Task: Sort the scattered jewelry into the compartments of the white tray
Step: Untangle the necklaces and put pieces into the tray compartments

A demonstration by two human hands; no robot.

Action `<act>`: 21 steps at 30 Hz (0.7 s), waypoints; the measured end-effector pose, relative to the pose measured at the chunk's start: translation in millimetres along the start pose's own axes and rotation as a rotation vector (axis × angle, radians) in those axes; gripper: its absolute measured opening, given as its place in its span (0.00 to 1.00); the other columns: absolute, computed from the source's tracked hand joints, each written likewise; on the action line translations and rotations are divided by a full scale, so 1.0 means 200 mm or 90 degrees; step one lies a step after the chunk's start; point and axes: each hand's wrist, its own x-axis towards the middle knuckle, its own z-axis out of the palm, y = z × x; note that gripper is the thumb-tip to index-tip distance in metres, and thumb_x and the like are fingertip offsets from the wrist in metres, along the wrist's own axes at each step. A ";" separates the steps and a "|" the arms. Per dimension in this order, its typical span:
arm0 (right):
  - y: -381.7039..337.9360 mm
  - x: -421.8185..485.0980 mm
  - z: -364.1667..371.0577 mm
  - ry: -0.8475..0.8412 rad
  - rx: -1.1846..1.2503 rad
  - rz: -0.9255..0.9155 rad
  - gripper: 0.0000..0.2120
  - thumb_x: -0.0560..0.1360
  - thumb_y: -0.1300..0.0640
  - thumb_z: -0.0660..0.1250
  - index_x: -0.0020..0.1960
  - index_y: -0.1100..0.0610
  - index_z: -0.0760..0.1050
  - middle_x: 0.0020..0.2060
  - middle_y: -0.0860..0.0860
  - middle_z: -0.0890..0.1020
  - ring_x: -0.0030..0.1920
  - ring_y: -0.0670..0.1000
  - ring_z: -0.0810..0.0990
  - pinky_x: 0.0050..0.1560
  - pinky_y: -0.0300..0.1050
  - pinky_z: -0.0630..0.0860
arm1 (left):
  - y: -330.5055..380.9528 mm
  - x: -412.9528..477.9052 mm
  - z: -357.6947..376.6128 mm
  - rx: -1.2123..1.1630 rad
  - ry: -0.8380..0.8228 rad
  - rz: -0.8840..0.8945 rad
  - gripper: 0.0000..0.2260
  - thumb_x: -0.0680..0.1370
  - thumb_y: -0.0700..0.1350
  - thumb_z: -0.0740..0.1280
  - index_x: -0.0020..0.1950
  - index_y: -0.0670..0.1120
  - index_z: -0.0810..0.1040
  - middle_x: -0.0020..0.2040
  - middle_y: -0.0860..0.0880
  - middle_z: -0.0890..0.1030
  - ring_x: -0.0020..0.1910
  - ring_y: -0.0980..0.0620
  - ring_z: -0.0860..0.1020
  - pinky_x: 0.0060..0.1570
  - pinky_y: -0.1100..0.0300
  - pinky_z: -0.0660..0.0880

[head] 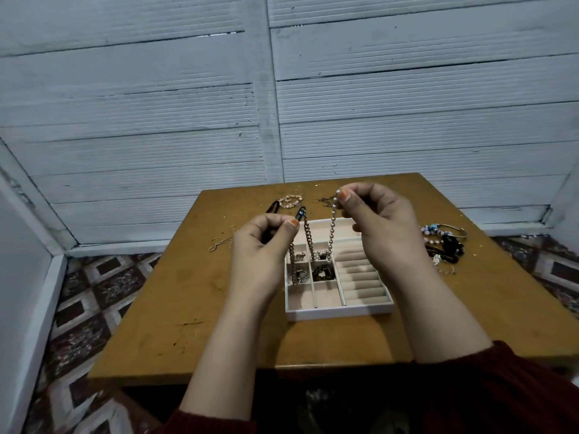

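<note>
Dark red sleeves [501,389] fill the lower edge of the head view, and two bare forearms rise from them over the brown desk [188,308]. The left hand [260,242] pinches one end of a necklace [308,236], just below a dark clasp-like piece, with its fingers [293,223] curled and the thumb pressed against them. The right hand [382,220] pinches the other end, a run of pale beads, and holds it higher and farther from the camera. Between the two hands the necklace hangs in a narrow U, brown chain links on the left limb and beads on the right. Its lowest part dips to a small square compartment at the far left of the white tray [338,312]; whether it touches the floor of that compartment cannot be told. Neighbouring small compartments already hold dark pieces, while the ribbed ring rolls on the tray's right side look bare. Unsorted pieces lie on the desk: a bracelet cluster [445,245] just right of the tray, a beaded group [291,200] at the far edge, and thin rings [219,244] to the left. The step in hand appears to be lowering the necklace into one compartment. It would be done well by bringing both ends together above the chosen cell, feeding the hanging loop down first so the strand coils on itself, and releasing the ends last, so that no limb drapes over a divider or snags the pieces beside it.
</note>
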 end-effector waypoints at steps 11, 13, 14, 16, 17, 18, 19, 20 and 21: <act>0.01 -0.04 0.00 -0.003 0.000 0.005 0.05 0.76 0.63 0.66 0.43 0.55 0.76 0.36 0.47 0.79 0.33 0.35 0.75 0.37 0.27 0.71 | -0.09 -0.07 -0.01 0.001 -0.005 -0.044 0.07 0.76 0.37 0.67 0.39 0.45 0.77 0.35 0.53 0.78 0.30 0.67 0.73 0.32 0.76 0.68; 0.01 -0.04 -0.01 -0.002 0.000 0.007 0.05 0.76 0.63 0.66 0.43 0.55 0.77 0.36 0.48 0.79 0.33 0.35 0.76 0.37 0.27 0.71 | -0.11 -0.08 -0.01 0.009 -0.004 -0.051 0.07 0.76 0.37 0.67 0.39 0.45 0.78 0.36 0.52 0.79 0.31 0.67 0.73 0.32 0.76 0.68; 0.01 -0.04 -0.01 -0.002 0.001 0.009 0.05 0.76 0.63 0.66 0.43 0.55 0.77 0.36 0.48 0.79 0.33 0.35 0.76 0.36 0.27 0.70 | -0.12 -0.08 -0.02 0.011 -0.004 -0.054 0.07 0.76 0.37 0.67 0.39 0.45 0.78 0.36 0.52 0.79 0.31 0.66 0.73 0.33 0.75 0.69; 0.01 -0.05 -0.01 -0.001 0.001 0.017 0.05 0.76 0.63 0.66 0.43 0.55 0.77 0.36 0.47 0.80 0.33 0.35 0.76 0.36 0.26 0.70 | -0.15 -0.08 -0.02 0.009 -0.006 -0.067 0.07 0.76 0.37 0.67 0.38 0.45 0.78 0.37 0.51 0.80 0.33 0.63 0.75 0.34 0.73 0.70; 0.01 -0.05 -0.01 0.000 -0.001 0.020 0.05 0.76 0.62 0.66 0.43 0.55 0.77 0.36 0.47 0.80 0.33 0.34 0.76 0.35 0.26 0.70 | -0.16 -0.09 -0.02 0.008 -0.005 -0.075 0.06 0.76 0.37 0.67 0.39 0.45 0.77 0.37 0.49 0.80 0.35 0.60 0.75 0.35 0.71 0.71; 0.01 -0.05 -0.01 0.002 -0.003 0.022 0.05 0.76 0.62 0.66 0.43 0.54 0.76 0.36 0.47 0.80 0.33 0.34 0.76 0.35 0.26 0.70 | -0.18 -0.09 -0.02 0.011 -0.003 -0.081 0.06 0.76 0.37 0.67 0.39 0.44 0.77 0.37 0.48 0.79 0.36 0.58 0.75 0.36 0.69 0.71; 0.01 -0.05 -0.01 0.003 -0.004 0.023 0.05 0.76 0.62 0.66 0.43 0.54 0.76 0.36 0.47 0.80 0.33 0.34 0.76 0.35 0.25 0.70 | -0.19 -0.09 -0.02 0.017 -0.001 -0.085 0.05 0.76 0.37 0.67 0.39 0.43 0.77 0.37 0.46 0.79 0.36 0.56 0.74 0.36 0.68 0.70; 0.02 -0.05 -0.01 0.004 -0.004 0.024 0.05 0.76 0.62 0.66 0.43 0.54 0.76 0.36 0.48 0.80 0.32 0.34 0.76 0.34 0.25 0.70 | -0.20 -0.09 -0.02 0.023 0.001 -0.088 0.05 0.76 0.37 0.67 0.40 0.43 0.77 0.37 0.46 0.78 0.36 0.55 0.73 0.35 0.68 0.70; 0.02 -0.05 -0.01 0.005 -0.006 0.025 0.05 0.76 0.62 0.66 0.43 0.55 0.76 0.36 0.48 0.80 0.32 0.34 0.76 0.34 0.26 0.70 | -0.21 -0.10 -0.02 0.028 0.001 -0.091 0.05 0.76 0.37 0.67 0.40 0.43 0.77 0.37 0.46 0.78 0.36 0.54 0.73 0.35 0.68 0.70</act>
